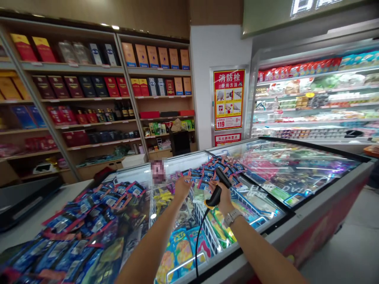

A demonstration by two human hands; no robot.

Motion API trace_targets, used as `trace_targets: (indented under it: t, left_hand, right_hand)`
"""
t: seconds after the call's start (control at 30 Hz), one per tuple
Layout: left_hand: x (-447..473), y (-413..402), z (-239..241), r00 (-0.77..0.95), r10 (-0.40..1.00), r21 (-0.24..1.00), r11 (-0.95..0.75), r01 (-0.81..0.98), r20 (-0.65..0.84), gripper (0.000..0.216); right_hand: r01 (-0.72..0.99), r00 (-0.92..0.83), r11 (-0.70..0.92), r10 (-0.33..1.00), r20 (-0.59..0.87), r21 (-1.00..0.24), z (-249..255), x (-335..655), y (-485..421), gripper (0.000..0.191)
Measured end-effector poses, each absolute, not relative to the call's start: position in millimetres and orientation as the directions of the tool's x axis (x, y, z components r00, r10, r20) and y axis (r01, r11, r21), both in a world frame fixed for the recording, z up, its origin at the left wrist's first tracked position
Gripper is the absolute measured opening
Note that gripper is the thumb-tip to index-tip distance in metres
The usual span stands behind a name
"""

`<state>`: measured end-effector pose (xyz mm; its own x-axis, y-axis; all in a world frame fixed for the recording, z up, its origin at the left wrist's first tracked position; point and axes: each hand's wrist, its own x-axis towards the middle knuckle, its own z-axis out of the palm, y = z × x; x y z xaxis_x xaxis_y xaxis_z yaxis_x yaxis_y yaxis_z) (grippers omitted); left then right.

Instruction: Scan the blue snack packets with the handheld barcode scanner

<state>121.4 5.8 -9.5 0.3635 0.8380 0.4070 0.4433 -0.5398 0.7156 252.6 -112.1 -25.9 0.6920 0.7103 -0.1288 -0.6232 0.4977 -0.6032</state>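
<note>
My right hand [223, 197] is wrapped round the grip of a black handheld barcode scanner [217, 191], its head tilted up toward the upper right. A black cable runs down from its handle. My left hand [182, 187] reaches over the freezer's glass top with its fingers stretched toward a pile of small blue-and-red packets [209, 171]. Its fingertips are at the near left edge of that pile, and I see nothing clearly held in them. More blue-and-red packets [97, 213] lie in a large heap on the left.
Under the glass of the chest freezer [319, 205] are wire baskets of colourful bags [180, 248]. A black tray-like object [26, 201] rests on the counter at far left. Behind are shelves of boxes [85, 86], a red poster [229, 98] and a lit chiller [316, 98].
</note>
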Motion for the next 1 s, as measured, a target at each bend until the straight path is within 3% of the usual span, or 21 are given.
trace_targets:
  t: [0.33,0.47,0.6,0.8,0.9,1.0]
  left_hand:
    - [-63,36,-1,0.007,0.905,0.684,-0.326,0.652,0.425,0.02]
    - [-103,47,0,-0.021,0.906,0.552,-0.239,0.799,0.422,0.027]
    - [-110,71,6,0.03,0.919,0.435,-0.215,0.874,0.393,0.031]
    - [-99,109,14,0.095,0.965,0.207,-0.148,0.967,0.246,0.031]
    - [-96,120,18,0.064,0.982,0.218,-0.103,0.971,0.177,0.023]
    - [-95,124,18,0.024,0.986,0.319,-0.075,0.945,0.163,0.023]
  right_hand:
    - [-0.781,0.31,0.194,0.945,-0.099,-0.594,3,109,-53,0.009]
    - [-0.829,0.152,0.055,0.98,-0.13,-0.556,-11,56,-36,0.01]
    - [-0.866,0.106,0.036,0.988,-0.112,-0.498,-27,27,-21,0.014]
    - [-0.807,0.085,-0.02,0.985,-0.149,-0.591,-41,19,-5,0.019]
    - [-0.809,0.07,-0.021,0.989,-0.132,-0.588,-41,21,-4,0.017]
    - [-0.825,0.055,-0.038,0.988,-0.146,-0.564,-41,23,-4,0.016]
